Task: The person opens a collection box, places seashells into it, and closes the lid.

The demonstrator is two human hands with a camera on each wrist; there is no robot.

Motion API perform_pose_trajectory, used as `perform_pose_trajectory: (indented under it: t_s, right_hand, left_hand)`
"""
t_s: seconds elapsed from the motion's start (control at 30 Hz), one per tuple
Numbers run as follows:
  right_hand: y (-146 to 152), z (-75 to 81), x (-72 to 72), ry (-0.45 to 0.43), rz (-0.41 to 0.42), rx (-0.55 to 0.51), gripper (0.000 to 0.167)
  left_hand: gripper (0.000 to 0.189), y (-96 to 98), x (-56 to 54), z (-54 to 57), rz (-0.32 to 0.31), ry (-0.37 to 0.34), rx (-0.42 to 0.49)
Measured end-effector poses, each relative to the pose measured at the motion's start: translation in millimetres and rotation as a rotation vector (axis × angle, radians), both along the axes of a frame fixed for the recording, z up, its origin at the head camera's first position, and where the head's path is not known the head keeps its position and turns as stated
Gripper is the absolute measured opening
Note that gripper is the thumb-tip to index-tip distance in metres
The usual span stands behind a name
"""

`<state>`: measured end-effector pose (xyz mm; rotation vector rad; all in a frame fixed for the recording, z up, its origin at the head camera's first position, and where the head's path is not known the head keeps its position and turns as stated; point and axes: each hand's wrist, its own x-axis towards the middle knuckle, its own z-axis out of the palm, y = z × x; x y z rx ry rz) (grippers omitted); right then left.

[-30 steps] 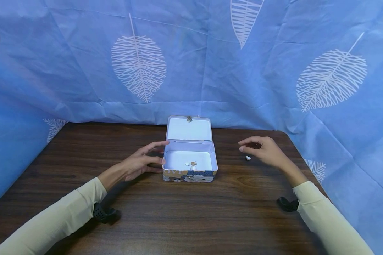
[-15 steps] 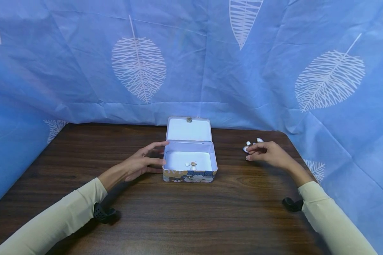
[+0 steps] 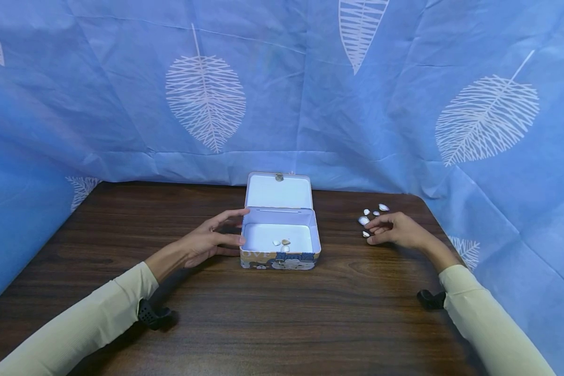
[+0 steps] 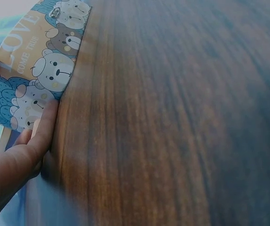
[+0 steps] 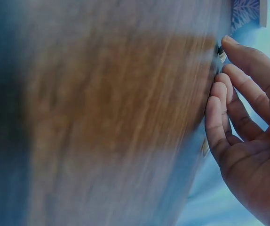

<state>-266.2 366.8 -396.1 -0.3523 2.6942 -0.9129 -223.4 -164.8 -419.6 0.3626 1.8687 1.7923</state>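
Note:
A tin box [image 3: 281, 260] stands with its lid [image 3: 279, 190] raised, in the middle of the table in the head view. Three small seashells [image 3: 285, 242] lie on its white floor. My left hand [image 3: 211, 236] rests against the box's left side, fingers spread and thumb at the near left rim. The left wrist view shows printed bears on the tin [image 4: 54, 70]. My right hand [image 3: 397, 231] is low over the table at right, thumb and fingertips apart around a small white shell [image 3: 366, 234]. Another shell [image 3: 364, 221] lies right at its index fingertip.
Just beyond the right hand lie further shells, among them a long white one [image 3: 383, 207] and a small one [image 3: 366, 212]. The dark wooden table [image 3: 282, 324] ends at a blue leaf-print cloth [image 3: 282, 104] behind and at the sides.
My right hand has moved right and slightly toward me, uncovering the shells behind it, and now its fingertips part around the nearest shell. The left hand and box stay put.

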Motion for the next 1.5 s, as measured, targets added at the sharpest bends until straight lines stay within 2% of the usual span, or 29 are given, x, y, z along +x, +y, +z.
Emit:
perform_pose_trajectory:
  t_s: [0.17, 0.67, 0.83, 1.07, 1.5]
  right_hand:
    - [-1.8, -0.2, -1.8, 0.0, 0.006, 0.024, 0.046]
    - [-7.0, -3.3, -4.9, 0.008, 0.011, 0.015, 0.032]
    - [-6.6, -2.3, -4.6, -0.006, 0.015, -0.001, 0.034]
    - [-7.7, -1.4, -5.3, -0.005, -0.01, 0.03, 0.035]
    - [-9.4, -0.8, -3.9, 0.036, 0.05, 0.034, 0.026]
  left_hand:
    - [0.086, 0.2, 0.6, 1.0, -0.003, 0.004, 0.002]
    - [0.087, 0.1, 1.0, 0.1, 0.006, -0.01, -0.005]
    - [0.086, 1.1, 0.8, 1.1, 0.01, -0.016, -0.012]
    - [0.086, 2.2, -0.1, 2.3, 0.013, -0.02, -0.006]
    - [0.087, 1.7, -0.5, 2.5, 0.023, -0.029, -0.008]
